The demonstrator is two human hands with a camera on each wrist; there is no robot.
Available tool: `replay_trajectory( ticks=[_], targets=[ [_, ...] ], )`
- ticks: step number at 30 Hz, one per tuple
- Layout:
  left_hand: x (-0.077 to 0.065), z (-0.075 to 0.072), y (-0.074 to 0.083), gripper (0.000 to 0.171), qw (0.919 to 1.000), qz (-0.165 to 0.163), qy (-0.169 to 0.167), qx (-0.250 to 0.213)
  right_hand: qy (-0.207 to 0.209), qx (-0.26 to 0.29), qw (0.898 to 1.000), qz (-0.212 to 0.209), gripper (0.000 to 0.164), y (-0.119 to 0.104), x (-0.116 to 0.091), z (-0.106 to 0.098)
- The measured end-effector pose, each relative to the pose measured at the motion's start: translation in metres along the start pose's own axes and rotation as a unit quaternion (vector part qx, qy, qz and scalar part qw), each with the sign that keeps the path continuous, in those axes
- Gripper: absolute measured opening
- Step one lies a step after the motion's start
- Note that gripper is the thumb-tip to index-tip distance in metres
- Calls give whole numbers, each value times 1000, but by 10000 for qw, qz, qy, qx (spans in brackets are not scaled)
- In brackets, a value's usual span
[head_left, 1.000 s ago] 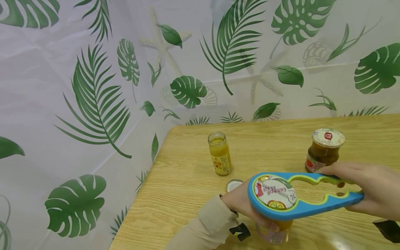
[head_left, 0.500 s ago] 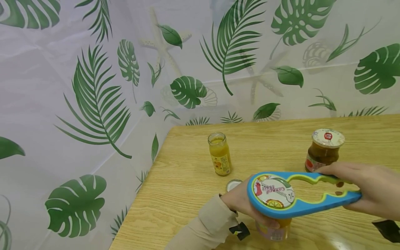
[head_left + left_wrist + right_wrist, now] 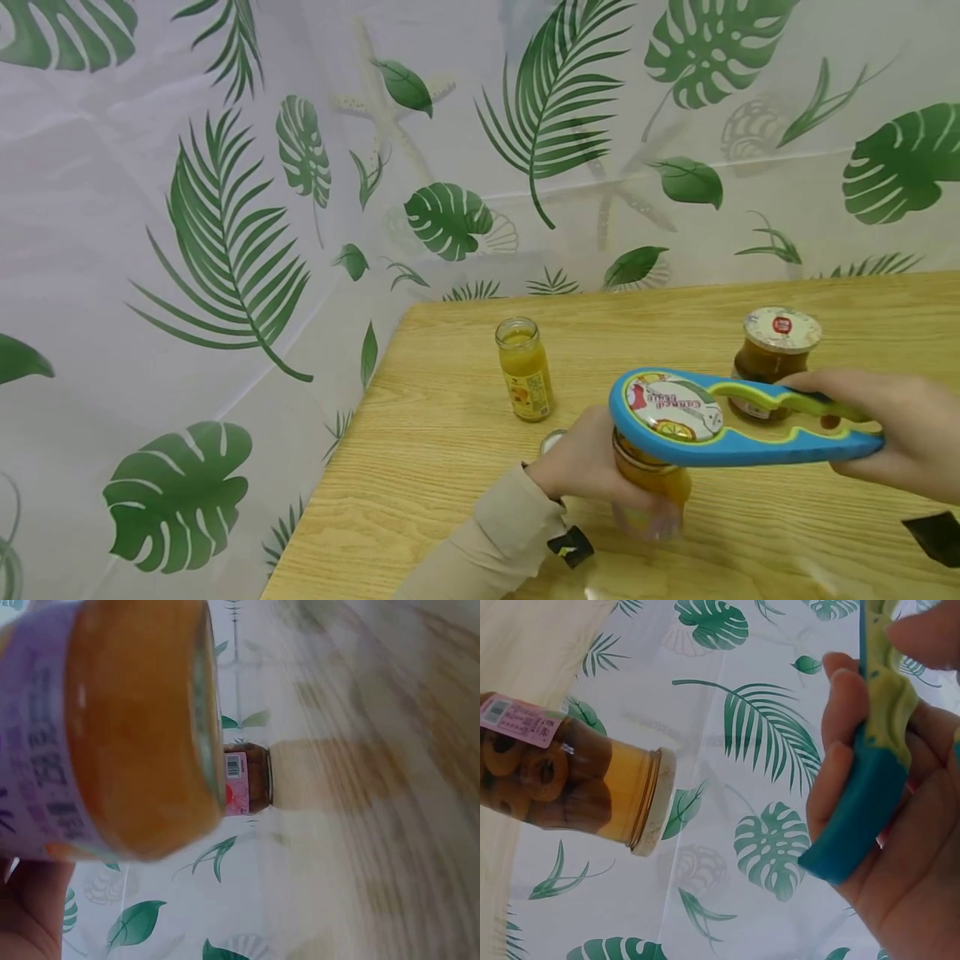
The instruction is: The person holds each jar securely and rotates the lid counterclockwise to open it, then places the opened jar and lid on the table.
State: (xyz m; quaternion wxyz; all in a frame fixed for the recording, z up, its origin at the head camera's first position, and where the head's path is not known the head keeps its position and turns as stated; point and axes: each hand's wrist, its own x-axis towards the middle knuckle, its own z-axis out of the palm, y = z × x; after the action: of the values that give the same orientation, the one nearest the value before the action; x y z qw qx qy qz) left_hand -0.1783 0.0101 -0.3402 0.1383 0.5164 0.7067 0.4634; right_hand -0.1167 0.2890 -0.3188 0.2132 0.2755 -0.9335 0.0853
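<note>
My left hand [image 3: 596, 467] grips a glass jar [image 3: 663, 487] with orange contents; a purple label [image 3: 37, 735] shows on it in the left wrist view. Around the jar's printed lid [image 3: 675, 408] sits the ring of a blue and lime-green jar opener [image 3: 757, 450]. The far end of its handle is in my right hand [image 3: 900, 425], whose fingers curl round it in the right wrist view. The jar leans slightly in the head view, and the left hand covers part of its side.
An open jar [image 3: 525, 379] of yellow contents stands on the wooden table [image 3: 420, 433]. Partly behind the left hand lies a loose lid [image 3: 551, 442]. Beyond the opener's handle is a lidded brown jar [image 3: 776, 358]. A leaf-patterned sheet [image 3: 360, 292] borders the table.
Both hands have moved the jar and opener up and away in the head view. The opener's handle now overlaps the brown jar and its ring still surrounds the lid.
</note>
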Motion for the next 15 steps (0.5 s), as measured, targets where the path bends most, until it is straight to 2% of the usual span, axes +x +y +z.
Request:
replay_trajectory(
  ticks=[4,7,11,15],
  targets=[
    [2,4,-14,60,9953,-701,485,463,42,77,9999,115,67,6,0,1],
    [5,4,-22,52,9889,-1033,915,558,85,134,9997,208,61,9,0,2],
    [11,4,-30,44,9820,-1170,1330,662,85,200,9993,301,56,12,-2,2],
    [17,4,-37,42,9765,-1265,1587,730,85,325,9993,193,50,14,-1,2]
  ],
)
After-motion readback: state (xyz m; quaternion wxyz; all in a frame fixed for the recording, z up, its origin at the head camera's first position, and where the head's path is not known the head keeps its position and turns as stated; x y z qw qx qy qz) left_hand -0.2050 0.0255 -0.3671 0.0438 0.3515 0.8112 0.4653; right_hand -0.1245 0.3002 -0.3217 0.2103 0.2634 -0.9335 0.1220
